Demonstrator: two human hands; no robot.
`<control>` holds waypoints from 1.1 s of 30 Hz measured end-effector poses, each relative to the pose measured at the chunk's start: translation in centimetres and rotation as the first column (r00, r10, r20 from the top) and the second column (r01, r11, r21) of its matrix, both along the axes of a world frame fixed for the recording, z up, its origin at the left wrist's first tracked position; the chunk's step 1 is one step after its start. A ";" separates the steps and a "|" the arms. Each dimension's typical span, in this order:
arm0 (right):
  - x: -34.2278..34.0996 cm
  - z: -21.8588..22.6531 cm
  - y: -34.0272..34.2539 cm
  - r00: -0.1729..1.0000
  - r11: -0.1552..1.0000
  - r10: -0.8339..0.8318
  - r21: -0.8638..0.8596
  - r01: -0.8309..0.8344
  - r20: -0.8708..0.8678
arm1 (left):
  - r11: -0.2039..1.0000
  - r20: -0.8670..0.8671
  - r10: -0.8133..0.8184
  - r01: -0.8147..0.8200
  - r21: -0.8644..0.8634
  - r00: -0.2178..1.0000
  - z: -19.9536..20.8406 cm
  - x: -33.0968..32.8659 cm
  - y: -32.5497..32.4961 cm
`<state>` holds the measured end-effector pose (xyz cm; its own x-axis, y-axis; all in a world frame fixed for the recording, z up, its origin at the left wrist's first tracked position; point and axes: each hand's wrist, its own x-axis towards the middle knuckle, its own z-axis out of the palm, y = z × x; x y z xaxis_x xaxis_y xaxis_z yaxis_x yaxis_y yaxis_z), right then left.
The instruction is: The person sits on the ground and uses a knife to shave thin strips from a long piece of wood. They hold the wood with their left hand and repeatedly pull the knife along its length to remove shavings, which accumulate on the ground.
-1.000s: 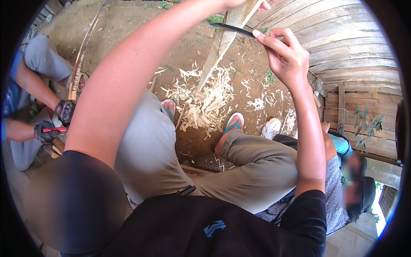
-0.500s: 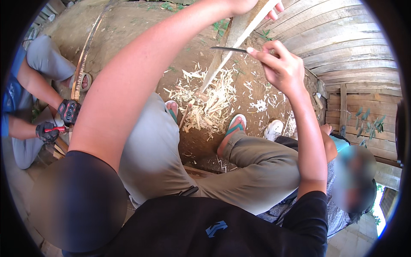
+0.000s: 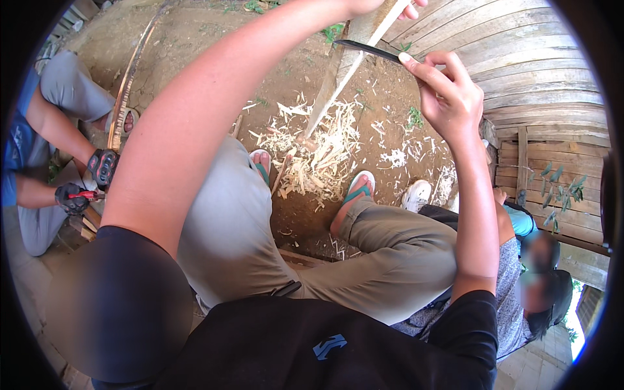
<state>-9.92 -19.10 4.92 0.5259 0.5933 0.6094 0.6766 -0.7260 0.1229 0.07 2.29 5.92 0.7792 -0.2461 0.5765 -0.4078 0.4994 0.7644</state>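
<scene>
Right hand (image 3: 452, 97): thumb and forefinger closed in a pinch, the other fingers loosely curled. In the pinch, one end of a dark, narrow blade (image 3: 368, 48); whether a handle is tucked out of sight in the palm, cannot tell. Taking the pinch as clock centre, 12 at the top of the view: blade points between 9 and 10, laid slantwise across a pale length of wood (image 3: 341, 70). So the wood lies at 9 o'clock from these fingers, near but apart, the blade bridging the gap. Wood's long axis runs 1 to 7, so it and the blade cross not far off square. Edge touching the wood or only over it: not certain from here. Left hand (image 3: 366, 5), around 11 to 12, is the nearer to the wood; has hold of the upper end as far as it shows, fingertips (image 3: 411, 12) visible beyond the right edge, the rest cut off by the top of the view. Wood's lower end at 8, among pale shavings (image 3: 325, 172) on the dirt floor (image 3: 201, 39). Further out: sandalled foot (image 3: 357, 187) near 7, plank wall (image 3: 520, 65) at 3, co-worker's gloved hand (image 3: 101, 167) well off past 8.
</scene>
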 end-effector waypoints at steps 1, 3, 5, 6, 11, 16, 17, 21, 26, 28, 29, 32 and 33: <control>0.0 -0.2 0.1 1.000 1.000 -0.005 0.003 0.005 0.010 | 1.000 -0.016 0.004 -0.004 0.015 1.000 0.2 -0.4 0.0; 0.0 -0.8 0.8 0.999 1.000 -0.011 0.013 0.010 0.031 | 0.999 -0.048 0.018 -0.015 0.048 0.999 0.8 -1.4 0.0; -0.6 -1.3 2.1 0.998 0.980 -0.023 -0.196 0.032 0.052 | 0.998 -0.036 0.021 -0.018 0.060 0.999 1.4 -2.0 0.1; 0.0 -2.2 2.4 0.996 0.984 0.050 -0.177 -0.036 0.076 | 0.998 -0.029 0.024 -0.021 0.067 0.999 1.7 -2.1 0.2; -0.6 -1.1 1.0 0.999 0.995 0.009 -0.102 -0.004 0.045 | 0.999 0.039 -0.049 0.049 0.015 0.998 0.5 -0.6 -0.9; -0.9 0.1 0.5 0.998 0.998 -0.053 -0.042 0.054 0.040 | 1.000 -0.029 0.005 -0.005 0.004 1.000 -0.1 -0.3 -0.2; -0.8 0.0 0.5 0.998 0.998 -0.058 -0.037 0.060 0.040 | 1.000 -0.023 0.011 -0.012 -0.007 1.000 -0.3 0.3 -0.1; -0.5 -1.8 0.9 0.999 0.994 -0.041 -0.098 0.038 -0.029 | 0.999 -0.049 -0.038 0.037 -0.029 0.998 -0.4 1.0 -0.1; -0.6 -1.1 1.0 1.000 0.989 -0.022 -0.143 0.022 0.004 | 0.999 -0.086 -0.046 0.045 -0.015 0.995 0.5 -0.6 0.0; -0.6 -0.7 1.1 1.000 0.990 -0.028 -0.138 0.026 -0.013 | 0.998 -0.097 -0.060 0.059 -0.015 0.993 0.3 -0.3 0.2; -0.6 -0.5 0.8 0.999 0.989 -0.037 -0.141 0.034 -0.016 | 0.997 -0.098 -0.079 0.077 -0.026 0.992 0.1 -0.1 0.4; -0.4 -0.7 -0.2 0.999 0.991 -0.052 -0.122 0.051 -0.012 | 0.997 -0.089 -0.070 0.067 -0.029 0.994 0.1 -0.2 0.8; -0.3 -1.3 0.1 0.998 0.989 -0.059 -0.138 0.054 -0.038 | 0.998 -0.084 -0.054 0.052 -0.024 0.995 0.3 -0.4 0.9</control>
